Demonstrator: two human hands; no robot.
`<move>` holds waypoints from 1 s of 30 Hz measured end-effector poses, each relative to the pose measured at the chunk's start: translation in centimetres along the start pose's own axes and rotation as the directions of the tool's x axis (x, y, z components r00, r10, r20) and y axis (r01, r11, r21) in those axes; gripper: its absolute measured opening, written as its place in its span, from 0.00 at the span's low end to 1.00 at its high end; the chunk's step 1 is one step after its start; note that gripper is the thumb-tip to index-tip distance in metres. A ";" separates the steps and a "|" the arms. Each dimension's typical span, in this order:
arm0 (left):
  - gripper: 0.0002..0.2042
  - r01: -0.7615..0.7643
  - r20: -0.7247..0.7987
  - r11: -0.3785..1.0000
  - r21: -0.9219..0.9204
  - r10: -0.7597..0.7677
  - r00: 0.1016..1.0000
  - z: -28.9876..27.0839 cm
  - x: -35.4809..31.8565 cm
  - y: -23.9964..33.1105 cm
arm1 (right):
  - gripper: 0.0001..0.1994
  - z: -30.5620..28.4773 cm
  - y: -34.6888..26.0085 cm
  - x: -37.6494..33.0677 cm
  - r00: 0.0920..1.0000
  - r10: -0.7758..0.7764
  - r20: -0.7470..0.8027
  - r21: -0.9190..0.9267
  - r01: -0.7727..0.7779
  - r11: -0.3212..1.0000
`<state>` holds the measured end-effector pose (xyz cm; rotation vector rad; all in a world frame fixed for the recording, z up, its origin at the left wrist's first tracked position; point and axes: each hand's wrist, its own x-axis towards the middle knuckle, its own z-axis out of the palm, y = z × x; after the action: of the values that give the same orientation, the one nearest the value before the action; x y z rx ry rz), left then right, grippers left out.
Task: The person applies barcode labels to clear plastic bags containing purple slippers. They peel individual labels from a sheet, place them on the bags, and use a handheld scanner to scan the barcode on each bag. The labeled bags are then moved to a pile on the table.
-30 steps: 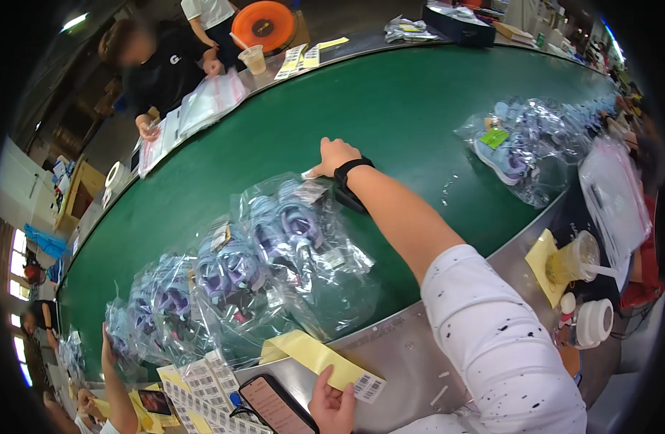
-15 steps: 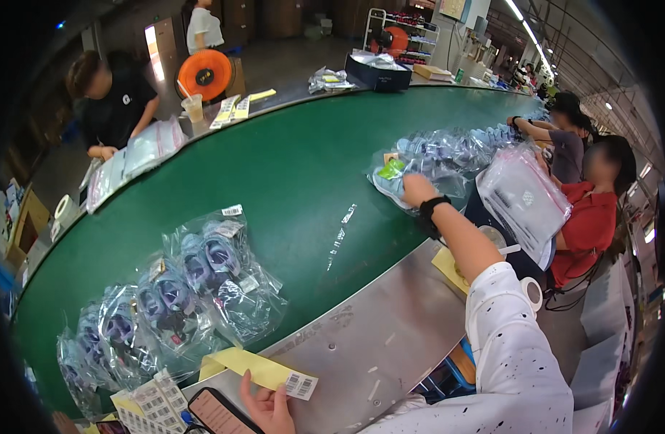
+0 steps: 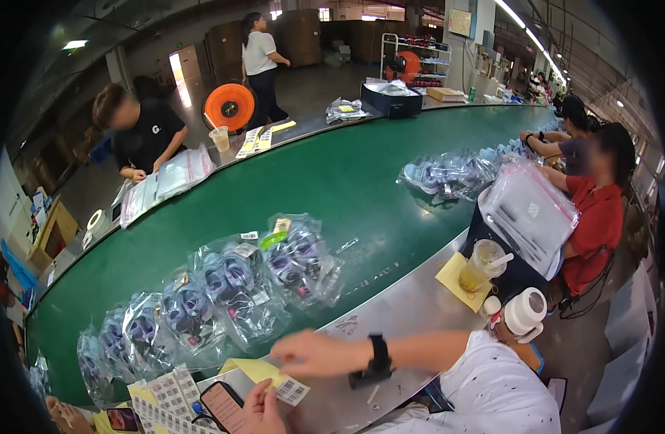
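Low in the view, my left hand [image 3: 263, 411] pinches the edge of a yellow backing strip [image 3: 254, 370] that bears a white barcode label [image 3: 292, 391]. Just above the strip, my right hand [image 3: 318, 354] hovers, slightly blurred, its fingers apart and nothing seen in them. Beyond it lies a clear bag of bluish-purple shoes [image 3: 295, 254] with a green tag [image 3: 273, 240]. To its left several more bagged pairs of shoes [image 3: 235, 278] lie in a row on the green belt [image 3: 202, 195]. A phone [image 3: 224, 406] sits beside my left hand.
Label sheets [image 3: 175, 394] lie near the phone. On the right are a drink cup [image 3: 483, 264], a white jug [image 3: 524, 312] and a box of plastic bags [image 3: 528, 213]. More bagged shoes [image 3: 445, 173] lie farther along the belt. Co-workers sit at right and across the belt.
My right hand has come back from the far bagged shoes to the label strip. The bag with the green tag now lies at the right end of the near row.
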<state>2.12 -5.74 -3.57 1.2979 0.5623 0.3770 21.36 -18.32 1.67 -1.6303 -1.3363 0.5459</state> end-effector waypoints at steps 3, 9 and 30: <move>0.12 -0.104 -0.002 0.990 0.092 0.105 0.994 1.0 -0.9 1.8 | 0.16 2.5 -1.0 -1.9 0.993 0.112 -0.044 0.173 -0.103 0.980; 0.13 -0.113 0.049 0.989 0.099 0.108 0.993 2.4 -1.4 2.6 | 0.13 4.5 -1.6 -3.6 0.953 0.021 -0.303 0.219 0.048 0.975; 0.24 0.086 0.110 0.996 0.037 -0.090 0.990 6.1 -1.4 2.3 | 0.05 3.8 1.1 -6.6 0.864 -0.391 -0.318 -0.488 0.204 0.849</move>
<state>4.71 -10.83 -0.06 1.3118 0.5311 0.2216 16.84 -22.98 -2.46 -1.7112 -1.4177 -0.3112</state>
